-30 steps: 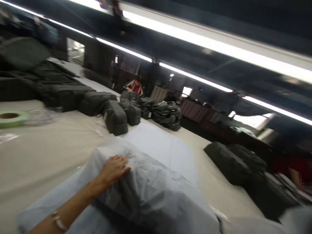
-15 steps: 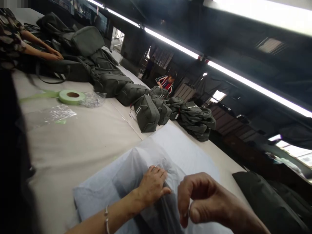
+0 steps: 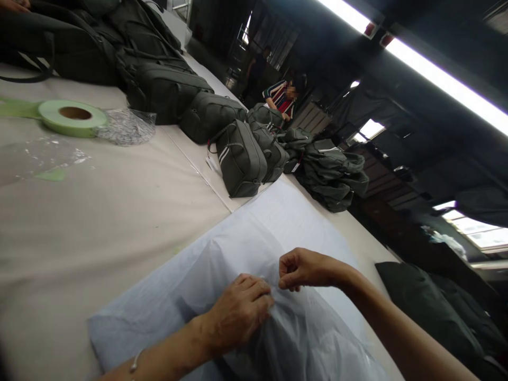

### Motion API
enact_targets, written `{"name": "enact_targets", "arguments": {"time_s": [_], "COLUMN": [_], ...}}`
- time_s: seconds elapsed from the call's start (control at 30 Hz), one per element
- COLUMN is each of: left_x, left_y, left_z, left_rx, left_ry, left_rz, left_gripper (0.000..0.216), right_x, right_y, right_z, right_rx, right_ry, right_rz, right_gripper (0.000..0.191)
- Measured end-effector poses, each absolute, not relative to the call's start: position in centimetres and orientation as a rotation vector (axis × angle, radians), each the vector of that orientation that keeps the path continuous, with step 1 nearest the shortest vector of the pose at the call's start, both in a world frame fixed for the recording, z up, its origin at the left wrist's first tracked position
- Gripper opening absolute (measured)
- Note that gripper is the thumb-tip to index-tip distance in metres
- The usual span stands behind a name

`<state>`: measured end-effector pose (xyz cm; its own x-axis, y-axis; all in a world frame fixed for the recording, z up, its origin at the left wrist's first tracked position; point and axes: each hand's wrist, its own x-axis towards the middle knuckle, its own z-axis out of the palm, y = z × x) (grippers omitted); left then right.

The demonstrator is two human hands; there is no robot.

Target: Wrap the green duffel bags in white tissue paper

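Note:
A dark bag wrapped in a thin white plastic bag lies on the table in front of me, on a stack of flat white plastic sheets. My left hand presses on the wrapped bag with its fingers curled into the plastic. My right hand pinches a fold of the same plastic just above the left hand's fingertips. The two hands nearly touch.
A beige table runs away from me. A green tape roll and crumpled clear film lie at the left. Several olive bags stand behind the sheets; more dark bags lie at the right. A person works far off.
The view has swung down and left. My right hand has come into view and moved forward to pinch the plastic; my left hand's fingers have curled into it.

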<state>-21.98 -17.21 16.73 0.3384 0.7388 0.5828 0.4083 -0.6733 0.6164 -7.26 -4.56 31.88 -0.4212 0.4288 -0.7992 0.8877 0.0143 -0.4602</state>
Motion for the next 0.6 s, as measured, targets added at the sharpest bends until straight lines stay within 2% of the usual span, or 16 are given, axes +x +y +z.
{"name": "enact_targets", "arguments": {"time_s": [0.17, 0.4, 0.6], "left_x": [-22.1, -22.3, -21.3], "left_y": [-17.0, -16.8, -16.1], "left_z": [16.7, 17.3, 14.5], "left_rx": [2.247, 2.242, 2.35], "left_ry": [1.005, 0.993, 1.071], "left_rz": [1.307, 1.315, 1.523], "left_gripper": [0.016, 0.017, 0.012], "right_x": [-6.7, -7.1, -8.2], "right_y": [-2.1, -0.6, -2.1], "right_z": [29.7, 29.2, 29.1], "right_rx": [1.374, 1.327, 1.357], "right_ry": [1.917, 1.981, 2.117], "right_rz": [-1.048, -0.887, -0.468], "right_gripper": [0.019, 0.022, 0.027]}}
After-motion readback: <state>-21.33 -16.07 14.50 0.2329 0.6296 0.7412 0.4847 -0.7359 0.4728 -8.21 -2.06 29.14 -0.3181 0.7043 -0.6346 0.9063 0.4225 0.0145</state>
